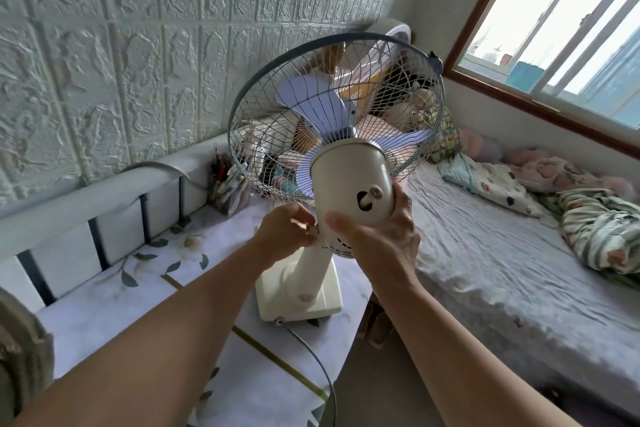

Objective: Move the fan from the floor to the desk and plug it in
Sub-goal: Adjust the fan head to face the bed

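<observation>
A cream table fan with pale purple blades in a wire cage stands on the desk, its square base near the desk's right edge. The head is tilted back and up. My right hand is wrapped around the rear motor housing from below and the right. My left hand pinches the neck joint on the housing's left side. A grey cord runs from the base toward me across the desk; its plug is out of view.
A pen holder and small items sit at the desk's back by the textured wall. A grey rail lines the desk's back. A bed with bundled bedding lies right, under a window.
</observation>
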`<action>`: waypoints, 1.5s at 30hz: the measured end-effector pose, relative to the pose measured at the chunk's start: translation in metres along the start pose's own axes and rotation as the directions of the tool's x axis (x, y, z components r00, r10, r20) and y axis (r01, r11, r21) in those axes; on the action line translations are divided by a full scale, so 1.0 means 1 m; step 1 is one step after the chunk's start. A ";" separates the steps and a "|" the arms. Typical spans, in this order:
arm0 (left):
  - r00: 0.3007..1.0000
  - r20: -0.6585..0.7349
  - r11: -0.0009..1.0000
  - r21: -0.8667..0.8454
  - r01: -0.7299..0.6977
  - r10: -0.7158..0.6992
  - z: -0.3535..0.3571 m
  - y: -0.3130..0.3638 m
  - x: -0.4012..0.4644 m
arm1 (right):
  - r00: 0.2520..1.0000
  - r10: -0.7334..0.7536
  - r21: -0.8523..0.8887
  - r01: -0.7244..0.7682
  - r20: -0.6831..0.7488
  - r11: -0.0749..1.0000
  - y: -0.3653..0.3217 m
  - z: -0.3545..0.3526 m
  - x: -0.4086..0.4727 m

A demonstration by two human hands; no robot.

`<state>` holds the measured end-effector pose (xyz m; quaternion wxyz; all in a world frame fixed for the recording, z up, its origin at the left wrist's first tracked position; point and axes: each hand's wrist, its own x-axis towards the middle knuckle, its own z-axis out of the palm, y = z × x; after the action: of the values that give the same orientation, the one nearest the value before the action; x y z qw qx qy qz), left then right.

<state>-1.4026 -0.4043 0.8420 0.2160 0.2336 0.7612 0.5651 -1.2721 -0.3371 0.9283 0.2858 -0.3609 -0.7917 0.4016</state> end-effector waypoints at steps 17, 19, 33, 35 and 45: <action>0.952 0.071 0.813 -0.503 0.293 -0.299 0.008 0.005 0.004 | 0.999 0.024 -0.045 -0.026 -0.036 0.999 -0.008 0.003 0.009; 0.951 0.040 0.811 -0.512 0.282 -0.306 0.009 0.003 0.005 | 1.000 0.018 -0.058 -0.020 -0.025 0.998 -0.012 0.003 0.012; 0.941 0.021 0.822 -0.480 0.306 -0.338 0.011 0.004 0.006 | 0.994 0.108 -0.138 -0.104 0.019 0.985 -0.029 0.011 0.040; 0.939 0.010 0.816 -0.492 0.305 -0.345 0.013 0.004 0.006 | 0.992 0.122 -0.138 -0.118 0.024 0.983 -0.033 0.011 0.043; 0.944 0.013 0.811 -0.507 0.290 -0.330 0.012 0.005 0.006 | 0.994 0.109 -0.172 -0.104 0.024 0.980 -0.031 0.014 0.041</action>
<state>-1.3992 -0.3903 0.8435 0.3296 0.0206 0.6230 0.7090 -1.3166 -0.3227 0.9541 0.2188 -0.4192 -0.8074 0.3529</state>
